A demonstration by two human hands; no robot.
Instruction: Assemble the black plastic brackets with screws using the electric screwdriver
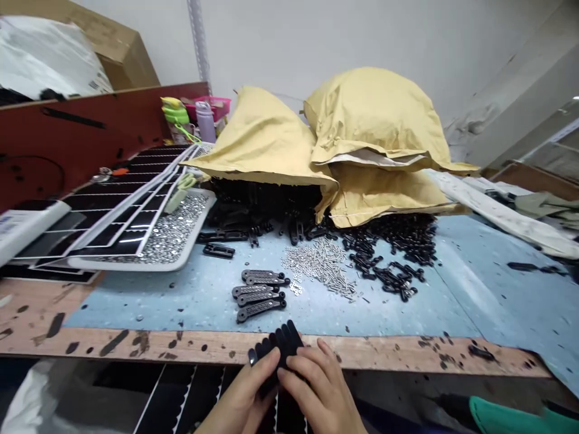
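My left hand (246,395) is closed around a bundle of black plastic strips with rounded ends (292,334), held at the front edge of the table. The fingers of my right hand (319,386) press on the same bundle from the other side. Just beyond it, several assembled dark grey textured arms (261,308) lie side by side on the blue mat (199,310). A heap of small silver screws or pins (323,262) lies right of them, with a few tiny washer-like pieces (296,283) at its near side. Loose black linkage parts (393,274) are scattered farther right.
Yellow sacks (375,114) stand at the back, black parts spilling from their mouths. On the left, black sheets (131,208) partly cover a white tray (190,256) of small metal pieces. A lilac bottle (205,122) stands behind. A green-and-black object (502,416) is at lower right.
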